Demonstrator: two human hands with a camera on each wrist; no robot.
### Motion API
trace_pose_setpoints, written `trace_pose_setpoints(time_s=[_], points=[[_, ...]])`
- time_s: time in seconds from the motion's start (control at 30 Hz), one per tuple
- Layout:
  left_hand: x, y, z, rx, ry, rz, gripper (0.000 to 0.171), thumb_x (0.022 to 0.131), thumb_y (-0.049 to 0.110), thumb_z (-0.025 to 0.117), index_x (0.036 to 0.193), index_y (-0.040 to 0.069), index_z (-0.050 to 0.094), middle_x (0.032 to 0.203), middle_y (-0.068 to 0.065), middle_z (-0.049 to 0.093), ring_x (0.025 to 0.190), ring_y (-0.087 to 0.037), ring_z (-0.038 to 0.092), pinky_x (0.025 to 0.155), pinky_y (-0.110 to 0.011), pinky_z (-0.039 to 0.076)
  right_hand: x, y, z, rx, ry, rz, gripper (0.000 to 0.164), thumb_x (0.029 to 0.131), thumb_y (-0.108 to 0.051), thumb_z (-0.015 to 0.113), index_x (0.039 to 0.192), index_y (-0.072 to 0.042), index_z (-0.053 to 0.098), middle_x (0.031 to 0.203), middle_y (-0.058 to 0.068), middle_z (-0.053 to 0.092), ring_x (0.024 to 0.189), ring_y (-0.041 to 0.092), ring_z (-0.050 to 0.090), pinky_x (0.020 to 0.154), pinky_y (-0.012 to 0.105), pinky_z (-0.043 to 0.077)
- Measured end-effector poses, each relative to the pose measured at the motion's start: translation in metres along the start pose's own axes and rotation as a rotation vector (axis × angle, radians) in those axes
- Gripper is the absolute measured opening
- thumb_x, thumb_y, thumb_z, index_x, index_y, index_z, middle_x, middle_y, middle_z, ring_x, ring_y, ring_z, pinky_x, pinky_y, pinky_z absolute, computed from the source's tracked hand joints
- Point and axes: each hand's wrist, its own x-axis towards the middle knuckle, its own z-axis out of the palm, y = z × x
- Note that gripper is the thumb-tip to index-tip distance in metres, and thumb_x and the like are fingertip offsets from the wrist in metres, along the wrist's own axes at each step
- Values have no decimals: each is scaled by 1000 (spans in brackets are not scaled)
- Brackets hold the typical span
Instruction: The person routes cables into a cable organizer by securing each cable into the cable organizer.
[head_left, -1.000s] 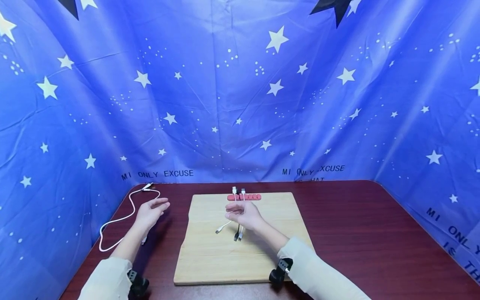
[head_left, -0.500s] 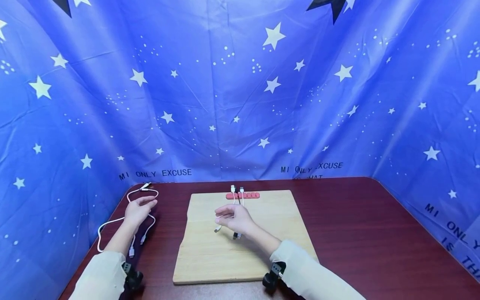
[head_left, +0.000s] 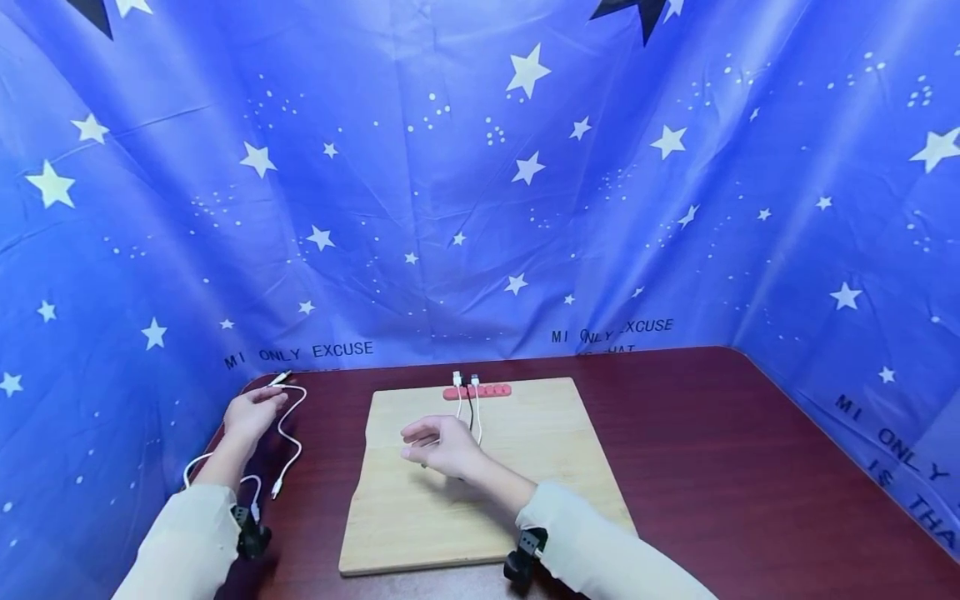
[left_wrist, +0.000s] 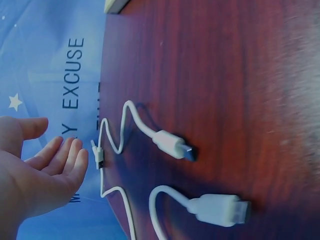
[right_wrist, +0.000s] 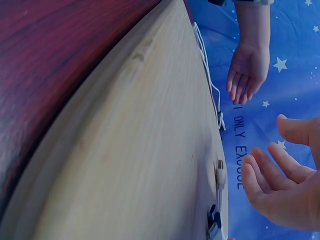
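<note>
My left hand (head_left: pixel 251 412), fingers relaxed and thumb apart, hovers above loose white charging cables (head_left: pixel 281 427) at the table's left side. In the left wrist view two cable plugs lie near it, a smaller plug (left_wrist: pixel 169 144) and a wider plug (left_wrist: pixel 216 209). My right hand (head_left: pixel 442 446) is held over the wooden board (head_left: pixel 540 483), palm inward with loosely bent fingers, holding nothing. Behind it, a red cable holder (head_left: pixel 497 390) at the board's far edge carries two white cables and a black cable (head_left: pixel 471 410). The right hand hides their lower ends.
The dark red-brown table (head_left: pixel 690 467) extends right of the board. A blue star-printed curtain (head_left: pixel 420 192) encloses the back and both sides. Black wrist cameras sit on both sleeves, the left camera (head_left: pixel 253 533) and the right camera (head_left: pixel 523 557).
My left hand has moved left over the loose cables, and more of their ends show. The right hand has shifted left across the board. The head view has turned slightly left.
</note>
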Motion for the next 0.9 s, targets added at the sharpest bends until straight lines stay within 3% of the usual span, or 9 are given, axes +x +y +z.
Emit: trace_pose_setpoints(time_s=[0.07, 0.13, 0.3, 0.57, 0.67, 0.9], points=[[5, -3, -4, -31, -5, -20, 42, 91, 21, 59, 123, -7, 59, 62, 14, 65, 72, -2, 59, 68, -14, 43, 1, -1, 4, -2, -5, -1, 29, 81, -10, 74, 108, 0, 69, 107, 16, 73, 90, 20, 70, 76, 18, 56], [9, -5, -6, -75, -34, -40, 44, 92, 19, 57, 124, -10, 56, 62, 21, 59, 62, 9, 52, 61, -11, 46, 2, -1, 8, -2, -6, 1, 29, 81, -11, 74, 108, -1, 70, 106, 15, 73, 89, 17, 69, 76, 18, 55], [17, -13, -6, -170, -55, -105, 45, 92, 14, 54, 126, -14, 50, 69, 14, 60, 58, 10, 54, 64, -14, 56, 4, 2, 16, 12, -7, 16, 29, 81, -11, 75, 108, -1, 70, 106, 15, 73, 88, 12, 68, 76, 17, 55], [33, -15, 1, -336, -51, -217, 44, 89, 11, 54, 124, -16, 49, 52, 17, 53, 50, 7, 58, 60, -13, 57, 7, -1, 18, -39, -11, 1, 28, 82, -11, 74, 107, -2, 70, 106, 13, 73, 90, 18, 69, 78, 17, 54], [40, -13, 2, -300, -65, -208, 48, 89, 11, 54, 127, -18, 47, 49, 17, 54, 50, 7, 57, 59, -13, 57, 9, -4, 17, -41, -9, -2, 28, 82, -11, 73, 108, -1, 70, 106, 13, 73, 91, 19, 69, 78, 16, 54], [50, -8, -2, -69, -69, -165, 50, 89, 18, 56, 126, -15, 51, 54, 12, 59, 50, 4, 55, 55, -15, 54, 12, -6, 16, -39, -4, 4, 28, 82, -11, 74, 107, -1, 70, 105, 13, 73, 89, 18, 69, 77, 16, 54]])
